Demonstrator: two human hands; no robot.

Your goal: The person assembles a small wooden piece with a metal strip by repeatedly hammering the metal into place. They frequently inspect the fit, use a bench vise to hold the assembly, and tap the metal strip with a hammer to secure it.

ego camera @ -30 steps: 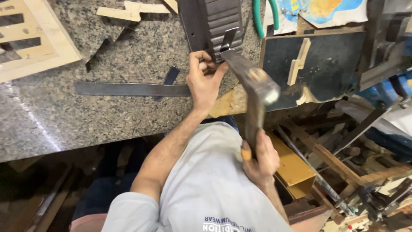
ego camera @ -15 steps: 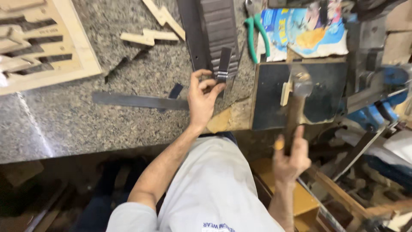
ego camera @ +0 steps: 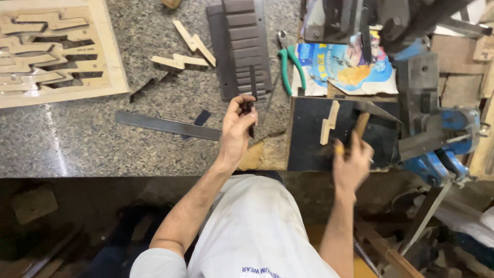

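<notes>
- Left hand (ego camera: 237,127) sits at the near edge of the granite counter (ego camera: 77,149), its fingertips pinched shut on a small dark strip (ego camera: 250,119) that stands roughly upright, lower end towards the stone.
- Right hand (ego camera: 352,163) is closed around the wooden handle of a hammer (ego camera: 366,117); hand and tool are motion-blurred, the head over the black plate (ego camera: 309,139), well apart from the left hand.
- Step in hand, as I judge it: striking work on the dark strip, the left hand steadying it while the hammer is off to the right (whether mid-swing or being set aside I cannot tell from the blur).
- Just beyond the left hand lies a dark ribbed panel (ego camera: 242,49) with stacked rectangular bars; the strip looks like a match for its stock.
- A long flat steel bar (ego camera: 167,125) lies on the counter left of the hand, a short dark offcut (ego camera: 199,119) resting against it.
- Green-handled pliers (ego camera: 289,64) lie right of the panel; a pale wood piece (ego camera: 328,123) rests on the black plate; a blue vise (ego camera: 437,149) is at far right.
- Far left: a plywood template (ego camera: 62,51) with zigzag cutouts, loose zigzag wood pieces (ego camera: 188,49) near it.
- The next move calls for the hammer head brought squarely over the strip's top, fingers held low and clear of the blow.
</notes>
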